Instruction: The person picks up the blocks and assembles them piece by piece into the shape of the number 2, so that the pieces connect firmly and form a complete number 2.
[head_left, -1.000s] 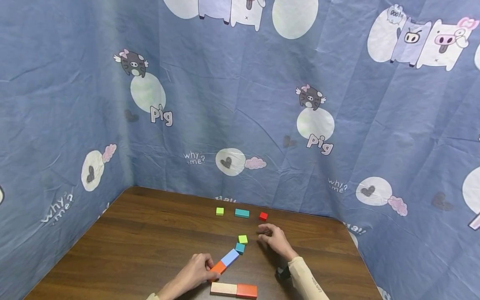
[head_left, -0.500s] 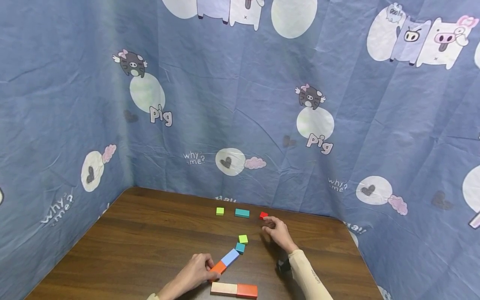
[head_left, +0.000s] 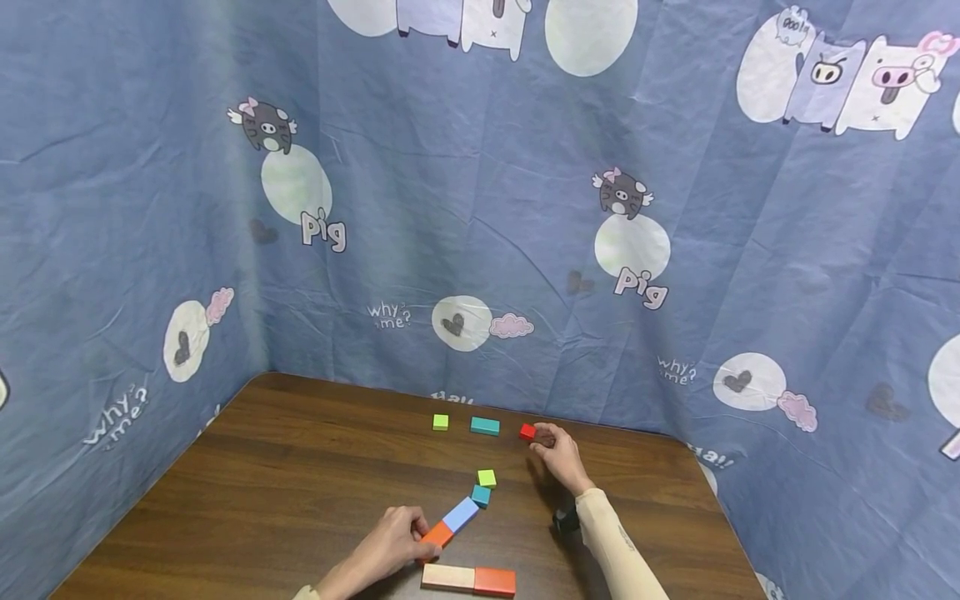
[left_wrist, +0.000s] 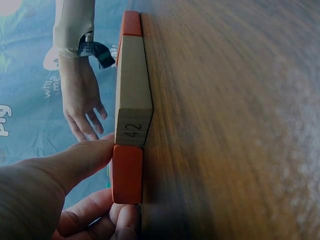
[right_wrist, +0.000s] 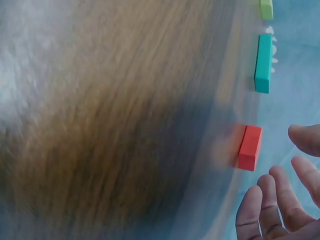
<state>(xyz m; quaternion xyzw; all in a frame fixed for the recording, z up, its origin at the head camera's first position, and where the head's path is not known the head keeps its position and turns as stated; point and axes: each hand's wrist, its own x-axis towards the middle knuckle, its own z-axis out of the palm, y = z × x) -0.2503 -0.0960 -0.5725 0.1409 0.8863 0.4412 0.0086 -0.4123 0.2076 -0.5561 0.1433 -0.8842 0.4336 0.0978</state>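
My left hand [head_left: 392, 539] grips an orange block [head_left: 437, 536] between thumb and fingers; its end face shows in the left wrist view. That block's far end meets a blue block [head_left: 460, 516], which leads to a teal cube [head_left: 481, 496] and a lime cube [head_left: 487, 478]. At the back of the table, my right hand [head_left: 562, 458] is beside a red block [head_left: 528, 431]. In the right wrist view, its fingers [right_wrist: 283, 197] are spread and apart from the red block [right_wrist: 250, 148].
Nearest the person lie a pale wooden block [head_left: 447, 577] and an orange-red block [head_left: 495, 582], end to end. A teal block [head_left: 485, 426] and a lime block [head_left: 440, 422] sit in the back row. A blue patterned curtain [head_left: 480, 208] hangs behind the table [head_left: 300, 483].
My right hand has moved away from me, from near the lime cube to the right side of the red block. My left hand stays on the orange block.
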